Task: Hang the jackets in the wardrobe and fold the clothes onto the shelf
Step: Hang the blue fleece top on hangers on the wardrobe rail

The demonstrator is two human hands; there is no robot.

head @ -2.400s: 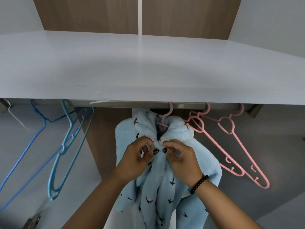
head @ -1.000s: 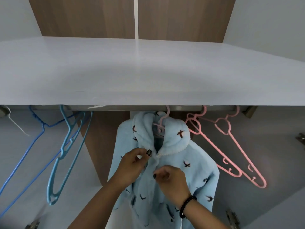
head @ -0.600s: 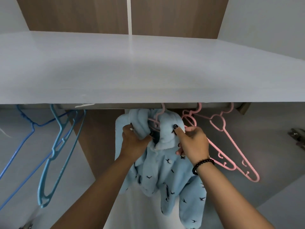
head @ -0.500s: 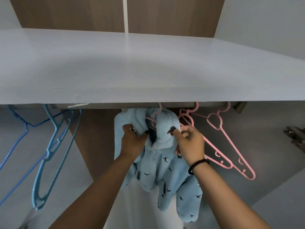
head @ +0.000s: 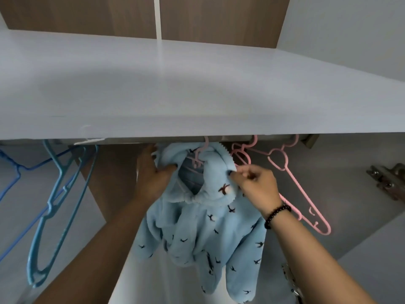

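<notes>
A fluffy light-blue jacket [head: 203, 229] with small dark bird prints hangs on a pink hanger [head: 200, 155] from the rail under the white shelf [head: 197, 88]. My left hand [head: 153, 176] grips the left side of its collar, thumb tucked inside the neck opening. My right hand [head: 255, 185] pinches the collar's right edge between thumb and fingers. The jacket's sleeves dangle below my wrists. The rail itself is mostly hidden by the shelf's front edge.
Two bare pink hangers [head: 293, 185] hang right of the jacket. Several blue hangers [head: 59, 194] hang at the left. A wooden divider panel [head: 109, 176] stands behind my left arm. A metal door hinge [head: 388, 183] sits on the right wall.
My hands left the buttons at the jacket's front and rose to the collar. They now pull the collar's two sides apart, so the neck opening gapes wider.
</notes>
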